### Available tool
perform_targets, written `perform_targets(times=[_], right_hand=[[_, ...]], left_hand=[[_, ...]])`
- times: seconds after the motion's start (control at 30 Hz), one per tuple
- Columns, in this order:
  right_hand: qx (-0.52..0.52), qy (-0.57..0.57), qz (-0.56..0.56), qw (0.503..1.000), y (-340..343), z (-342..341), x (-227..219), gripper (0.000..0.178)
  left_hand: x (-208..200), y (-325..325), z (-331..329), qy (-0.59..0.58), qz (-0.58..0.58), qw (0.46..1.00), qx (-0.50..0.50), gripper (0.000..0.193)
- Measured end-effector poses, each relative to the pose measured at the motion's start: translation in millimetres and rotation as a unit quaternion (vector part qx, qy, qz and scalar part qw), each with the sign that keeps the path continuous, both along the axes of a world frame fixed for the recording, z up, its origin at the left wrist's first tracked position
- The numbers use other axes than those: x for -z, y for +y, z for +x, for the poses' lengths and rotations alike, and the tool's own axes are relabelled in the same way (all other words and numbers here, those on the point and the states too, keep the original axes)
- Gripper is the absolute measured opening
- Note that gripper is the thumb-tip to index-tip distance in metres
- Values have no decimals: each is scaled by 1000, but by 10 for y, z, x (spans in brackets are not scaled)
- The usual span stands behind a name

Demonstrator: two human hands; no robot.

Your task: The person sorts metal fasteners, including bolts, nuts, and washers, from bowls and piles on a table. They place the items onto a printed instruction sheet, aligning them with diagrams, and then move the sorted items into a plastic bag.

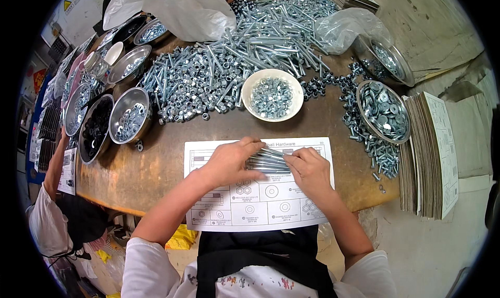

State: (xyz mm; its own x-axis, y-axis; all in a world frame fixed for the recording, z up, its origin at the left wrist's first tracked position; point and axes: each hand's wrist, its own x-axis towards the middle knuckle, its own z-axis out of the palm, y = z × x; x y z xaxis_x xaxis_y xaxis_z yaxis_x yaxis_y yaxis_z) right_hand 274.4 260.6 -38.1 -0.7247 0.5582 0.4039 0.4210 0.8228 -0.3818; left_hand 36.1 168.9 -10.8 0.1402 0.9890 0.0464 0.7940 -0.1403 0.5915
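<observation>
Several long silver bolts [270, 161] lie side by side between my two hands, over a printed hardware sheet [245, 222]. My left hand [232, 160] curves round their left ends, thumb below and fingers above. At their right ends, my right hand [310, 170] pinches them with its thumb and fingers. The bolt ends inside my hands are hidden. The sheet shows outlined drawings of nuts, washers and bolts, and its lower edge hangs past the table's front edge.
A large heap of bolts and nuts [208, 77] covers the far table [172, 157]. Nearby stand a white bowl of nuts [272, 96], a metal bowl of washers [384, 112] and more bowls at left. Stacked cardboard [416, 157] stands right. Another person's arm [54, 165] shows at left.
</observation>
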Motion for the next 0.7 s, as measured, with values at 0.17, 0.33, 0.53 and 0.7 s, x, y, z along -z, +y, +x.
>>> perform_targets(times=[0.17,0.33,0.53,0.7], right_hand=[[33,-48,-12,998,-128,41,-133,41],[98,-144,-131,976,-420,171,-75,79],[71,-144,-118,980,-409,-20,25,81],[32,-96,-153,983,-171,150,-65,84]], left_hand=[[107,-141,89,27,-10,999,-30,62],[185,-230,319,9,23,993,-116,57],[232,-173,495,0,61,986,-154,55],[252,-148,348,-10,39,992,-117,55]])
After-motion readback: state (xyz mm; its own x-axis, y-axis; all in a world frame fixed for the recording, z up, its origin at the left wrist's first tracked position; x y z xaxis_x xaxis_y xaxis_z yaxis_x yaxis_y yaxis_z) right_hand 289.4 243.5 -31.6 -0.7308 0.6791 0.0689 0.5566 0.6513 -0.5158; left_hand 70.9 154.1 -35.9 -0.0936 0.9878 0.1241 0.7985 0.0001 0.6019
